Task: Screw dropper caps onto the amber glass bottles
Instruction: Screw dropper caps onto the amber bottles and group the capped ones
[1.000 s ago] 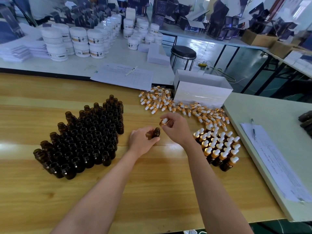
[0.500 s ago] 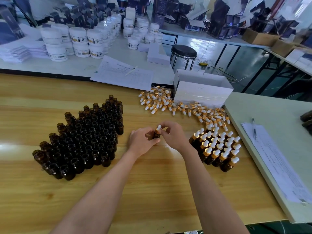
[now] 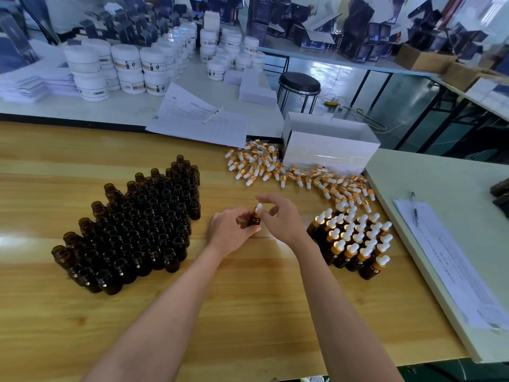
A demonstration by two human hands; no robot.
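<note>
Head view: well short of finished. Done so far: a small block of capped bottles [image 3: 355, 241] at about 3 o'clock from the hands, upright, white bulbs up, packed touching. Left to do: a far larger block of open bottles [image 3: 137, 224] at 9 o'clock, necks bare. Also a long scatter of loose caps [image 3: 289, 172] lying from 12 round to 2 o'clock, up against the front of a white box [image 3: 327, 150]. Only a small share capped, judging by the two blocks. In work: one bottle [image 3: 254, 219] near the middle of the wooden table [image 3: 248, 312], upright or nearly so; resting on the wood or held just above it, cannot tell. Curled round its lower body, the left hand [image 3: 231, 230], thumb on the near side. Over the top from 3 o'clock, the right hand [image 3: 278, 219], thumb and forefinger pinching the cap [image 3: 259, 207] at its collar below the white bulb, other fingers lifted and loosely fanned. Hands together, each clamped on its part of the same piece, forearms converging from 6 o'clock. Cap seated on the neck, apparently mid-twist; how tight, impossible to say. Probably next: finish the turn, then stand it with the capped block at 3 o'clock.
</note>
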